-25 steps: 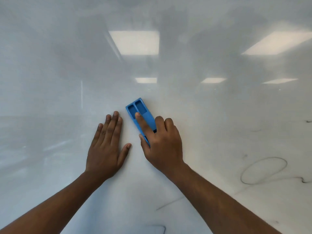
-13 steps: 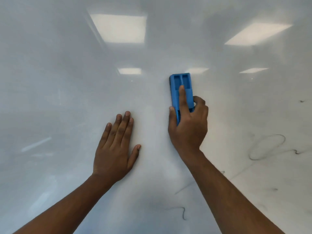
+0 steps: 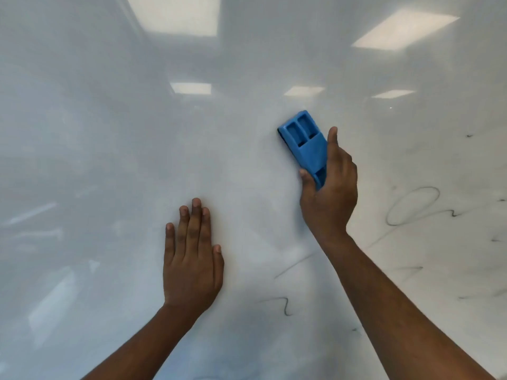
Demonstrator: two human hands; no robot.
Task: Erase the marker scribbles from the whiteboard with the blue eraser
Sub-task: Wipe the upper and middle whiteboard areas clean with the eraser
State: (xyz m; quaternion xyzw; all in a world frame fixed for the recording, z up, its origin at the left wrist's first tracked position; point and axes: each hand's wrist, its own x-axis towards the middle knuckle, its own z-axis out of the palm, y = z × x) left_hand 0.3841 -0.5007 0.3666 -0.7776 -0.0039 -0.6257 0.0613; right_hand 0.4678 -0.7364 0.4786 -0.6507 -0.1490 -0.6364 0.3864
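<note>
We are finding no readable text, label, brand, number or sign anywhere in the head view. The glossy white whiteboard [image 3: 115, 165] is carrying only thin black marker scribbles [image 3: 411, 205], loops and stray strokes that are not forming letters or digits. The blue plastic eraser [image 3: 303, 141] with two rectangular recesses is showing no marking or logo on its visible face.

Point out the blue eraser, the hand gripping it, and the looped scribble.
blue eraser [image 3: 304, 141]: head view, on its ridged top.
right hand [image 3: 330, 198]: head view, on its back.
looped scribble [image 3: 395, 224]: head view, on the loop's lower line.
</note>
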